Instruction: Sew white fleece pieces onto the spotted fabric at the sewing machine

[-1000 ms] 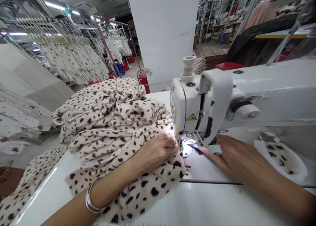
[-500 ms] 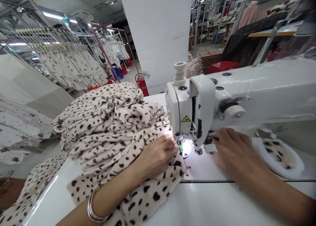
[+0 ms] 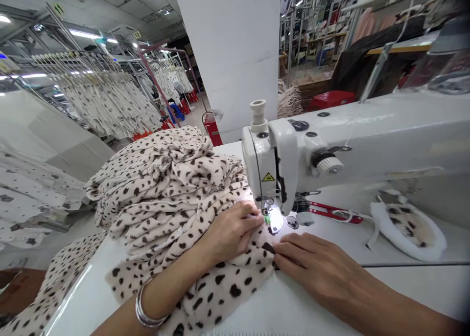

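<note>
Cream fabric with dark spots (image 3: pixel 235 289) lies on the white table, its edge reaching the needle area of a white sewing machine (image 3: pixel 348 145). My left hand (image 3: pixel 233 228), with silver bangles at the wrist, pinches the fabric just left of the lit presser foot (image 3: pixel 269 218). In front of the needle plate, my right hand (image 3: pixel 312 260) rests with fingertips at the fabric's right edge, fingers close together. Whether its thumb is under the cloth is hidden.
A large heap of spotted fabric (image 3: pixel 165 179) fills the table's left side. Under the machine arm lie a red tool (image 3: pixel 334 212) and a white-rimmed oval piece (image 3: pixel 409 231). A white pillar (image 3: pixel 231 57) stands behind; garments (image 3: pixel 106 101) hang at left.
My right hand has come from behind the needle area, under the machine arm, toward me and left to the fabric edge. The red tool now shows. My left hand has barely moved.
</note>
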Action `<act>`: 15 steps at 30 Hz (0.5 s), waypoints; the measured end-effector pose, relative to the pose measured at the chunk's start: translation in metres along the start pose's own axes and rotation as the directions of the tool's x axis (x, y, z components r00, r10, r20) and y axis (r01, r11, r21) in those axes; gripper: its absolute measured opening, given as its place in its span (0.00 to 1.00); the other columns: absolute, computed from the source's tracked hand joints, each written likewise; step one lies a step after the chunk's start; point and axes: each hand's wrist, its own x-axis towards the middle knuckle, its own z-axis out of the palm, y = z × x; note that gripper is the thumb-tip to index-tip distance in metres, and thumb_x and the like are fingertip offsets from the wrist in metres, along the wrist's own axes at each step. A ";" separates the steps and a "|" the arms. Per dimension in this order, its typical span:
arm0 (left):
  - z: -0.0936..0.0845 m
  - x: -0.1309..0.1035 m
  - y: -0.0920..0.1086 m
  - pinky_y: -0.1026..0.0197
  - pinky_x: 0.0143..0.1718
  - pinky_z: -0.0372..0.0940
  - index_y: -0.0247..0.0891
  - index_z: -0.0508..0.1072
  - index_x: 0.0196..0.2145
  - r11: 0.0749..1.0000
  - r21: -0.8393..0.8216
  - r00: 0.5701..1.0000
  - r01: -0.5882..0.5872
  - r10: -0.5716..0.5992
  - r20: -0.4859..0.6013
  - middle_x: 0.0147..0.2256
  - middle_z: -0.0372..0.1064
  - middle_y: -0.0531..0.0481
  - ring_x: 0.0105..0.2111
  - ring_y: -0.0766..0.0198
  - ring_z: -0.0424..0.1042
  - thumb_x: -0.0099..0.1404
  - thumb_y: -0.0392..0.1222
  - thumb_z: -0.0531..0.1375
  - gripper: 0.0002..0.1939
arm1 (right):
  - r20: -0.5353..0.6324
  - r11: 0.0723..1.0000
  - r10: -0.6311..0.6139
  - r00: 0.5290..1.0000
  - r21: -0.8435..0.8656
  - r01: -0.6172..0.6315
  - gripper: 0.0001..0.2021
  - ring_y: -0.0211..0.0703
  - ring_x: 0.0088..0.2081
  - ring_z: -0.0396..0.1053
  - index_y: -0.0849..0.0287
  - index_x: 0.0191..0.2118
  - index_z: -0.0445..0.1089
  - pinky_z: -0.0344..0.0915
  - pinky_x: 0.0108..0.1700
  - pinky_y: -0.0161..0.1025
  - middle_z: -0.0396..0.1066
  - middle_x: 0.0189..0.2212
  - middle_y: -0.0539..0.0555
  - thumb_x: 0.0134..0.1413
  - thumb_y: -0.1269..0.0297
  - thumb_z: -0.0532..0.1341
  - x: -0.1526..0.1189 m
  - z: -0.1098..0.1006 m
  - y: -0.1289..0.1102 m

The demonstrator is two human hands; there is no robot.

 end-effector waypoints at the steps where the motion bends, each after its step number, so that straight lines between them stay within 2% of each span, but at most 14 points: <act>1: 0.000 0.000 0.000 0.58 0.42 0.71 0.37 0.72 0.45 1.000 -0.009 1.000 0.007 -0.007 -0.013 0.40 0.71 0.44 0.43 0.60 0.72 0.69 0.29 0.50 0.13 | -0.006 1.000 -0.001 1.000 0.003 0.002 0.14 0.45 0.46 0.71 0.59 0.43 0.70 0.68 0.45 0.43 0.75 0.43 0.57 0.58 0.81 0.53 0.001 0.000 0.001; 5: 0.001 0.000 -0.002 0.57 0.46 0.71 0.37 0.73 0.44 1.000 -0.026 1.000 0.001 -0.002 -0.020 0.43 0.73 0.45 0.44 0.61 0.72 0.69 0.29 0.50 0.14 | 0.015 0.998 -0.012 1.000 0.066 0.011 0.12 0.44 0.48 0.70 0.57 0.43 0.68 0.66 0.47 0.42 0.73 0.46 0.56 0.61 0.78 0.52 0.007 -0.003 0.004; 11: 0.005 0.001 -0.002 0.60 0.44 0.71 0.37 0.75 0.42 1.000 0.014 0.998 0.015 -0.014 -0.054 0.40 0.74 0.46 0.43 0.62 0.73 0.68 0.29 0.53 0.12 | 0.164 0.989 0.056 0.985 0.129 -0.078 0.14 0.42 0.43 0.70 0.57 0.44 0.66 0.64 0.47 0.43 0.73 0.42 0.54 0.59 0.80 0.50 0.004 -0.011 0.011; 15: 0.007 0.002 -0.001 0.61 0.41 0.71 0.36 0.75 0.40 0.997 0.067 0.999 0.028 -0.025 -0.047 0.36 0.73 0.47 0.41 0.62 0.72 0.70 0.30 0.53 0.11 | 0.150 0.995 0.052 0.987 0.081 -0.065 0.16 0.43 0.42 0.71 0.56 0.43 0.66 0.64 0.46 0.42 0.73 0.41 0.54 0.56 0.81 0.49 -0.001 -0.013 0.013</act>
